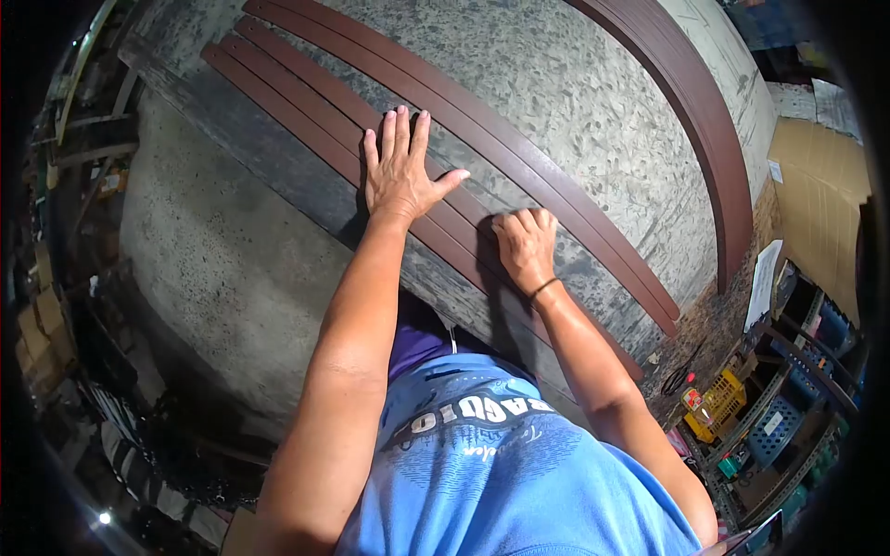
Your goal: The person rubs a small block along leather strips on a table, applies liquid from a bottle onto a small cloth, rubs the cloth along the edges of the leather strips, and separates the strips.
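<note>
Long reddish-brown straps, leather-like, lie on a worn grey work surface. Spread flat, my left hand (399, 171) presses on the nearer straps (306, 125), its fingertips towards the gap beside the farther strap. My right hand (527, 243) is curled closed above the nearer straps, close to the edge of the farther strap (547, 176). Whatever its fingers may hold is hidden. Each strap has a line along its length, and small holes show at the upper left ends.
A curved brown band (705, 120), apparently a stack of strips, lies at the far right of the work surface (556, 83). Beyond the right edge are cardboard (816, 204), a yellow basket (718, 405), a blue basket (775, 431) and a bottle (693, 400). Cluttered shelves stand at the left.
</note>
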A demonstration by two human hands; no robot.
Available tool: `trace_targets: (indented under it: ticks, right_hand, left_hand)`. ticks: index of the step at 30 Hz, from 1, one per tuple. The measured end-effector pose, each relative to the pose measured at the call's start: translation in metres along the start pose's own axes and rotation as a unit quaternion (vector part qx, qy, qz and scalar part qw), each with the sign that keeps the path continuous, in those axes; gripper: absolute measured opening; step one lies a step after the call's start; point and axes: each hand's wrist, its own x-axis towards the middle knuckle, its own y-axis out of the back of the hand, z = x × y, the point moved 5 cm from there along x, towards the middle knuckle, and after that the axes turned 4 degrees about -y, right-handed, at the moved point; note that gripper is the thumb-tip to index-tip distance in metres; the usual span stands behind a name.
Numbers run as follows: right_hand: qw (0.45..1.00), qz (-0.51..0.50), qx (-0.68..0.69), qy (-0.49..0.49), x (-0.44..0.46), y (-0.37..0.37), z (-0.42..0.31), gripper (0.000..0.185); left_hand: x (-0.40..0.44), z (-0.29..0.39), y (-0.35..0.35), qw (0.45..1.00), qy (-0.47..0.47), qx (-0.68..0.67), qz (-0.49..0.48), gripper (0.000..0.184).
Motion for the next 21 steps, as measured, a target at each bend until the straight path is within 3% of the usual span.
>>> trace_targets:
  ticks: [21]
  right_hand:
    - [0.999,0.019,-0.002,-0.031,0.002,-0.008,-0.008,0.009]
  left_hand:
    - [0.0,0.0,-0.002,1.0,0.001,0.008,-0.008,0.108]
